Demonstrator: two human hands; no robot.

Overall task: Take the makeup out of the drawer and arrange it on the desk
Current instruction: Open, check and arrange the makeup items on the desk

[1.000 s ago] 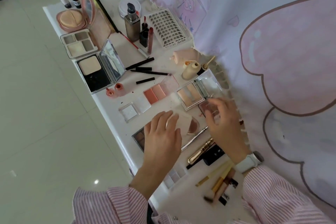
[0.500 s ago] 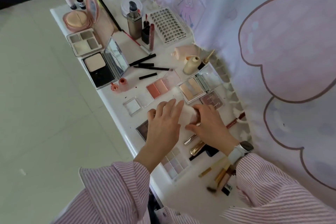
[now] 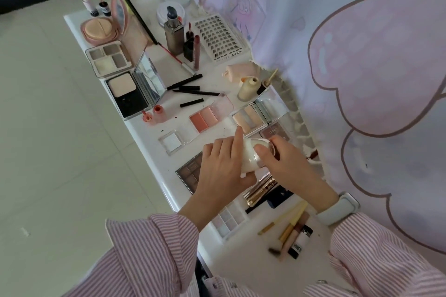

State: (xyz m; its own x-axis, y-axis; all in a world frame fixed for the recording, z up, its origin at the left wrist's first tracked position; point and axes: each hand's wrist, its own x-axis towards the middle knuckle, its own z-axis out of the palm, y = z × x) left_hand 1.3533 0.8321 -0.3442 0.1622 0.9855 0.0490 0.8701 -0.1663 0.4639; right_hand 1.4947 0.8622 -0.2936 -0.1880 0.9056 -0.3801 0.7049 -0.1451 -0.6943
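Left hand: the left hand wraps a white compact from the left side, fingers curled round its body, index finger stretched up along its top edge.
Right hand: the right hand pinches the same compact from the right, thumb and fingers closed on its rim; a pale watch band sits on the wrist.
Position of compact: held between both hands, just above the white desk, over a brown eyeshadow palette and near a gold tube.
Look of compact: glossy white shell, rounded, tilted on its side; a round brownish face shows at the right end by the thumb. Whether it is open cannot be told.
Makeup beyond the hands: a peach blush palette, a cream contour palette with raised mirror lid, a clear white pan.
Far end of desk: a black powder case, a pink cushion puff, a lash tray.
Sleeves: pink-and-white stripes on both arms.
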